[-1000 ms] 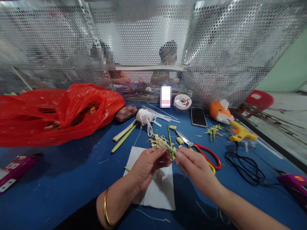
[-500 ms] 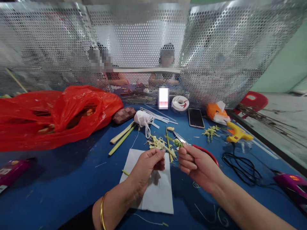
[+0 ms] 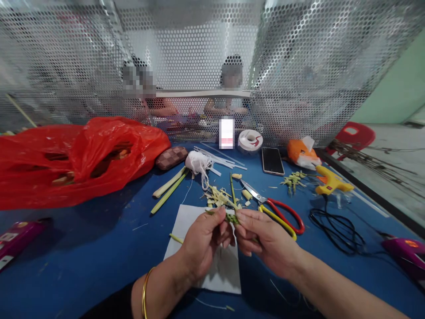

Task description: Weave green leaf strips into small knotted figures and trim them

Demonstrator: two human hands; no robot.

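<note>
Above a white sheet of paper (image 3: 226, 277), my left hand (image 3: 201, 237) and my right hand (image 3: 268, 235) meet fingertip to fingertip. Between them is a small, knobbly green plant piece (image 3: 231, 218), which looks braided. My left thumb and forefinger pinch its left end, and my right fingers close on its right side. Part of it is hidden by the fingers. Scissors (image 3: 255, 191) with red and yellow handles lie just beyond my right hand. Pale plant scraps (image 3: 219, 196) are heaped beyond the fingertips, beside a thin green stalk (image 3: 232, 186).
A red plastic bag (image 3: 139, 146) spreads at the left. White string (image 3: 198, 163), two stalks (image 3: 169, 195), a tape roll (image 3: 250, 141) and a phone (image 3: 272, 160) lie farther back. At right are green sprigs (image 3: 294, 180), a yellow glue gun (image 3: 332, 182) and its black cord (image 3: 335, 235).
My right hand has moved left and brought the green plant piece to my left hand, which now pinches it too. The scissors' yellow handle has come into view.
</note>
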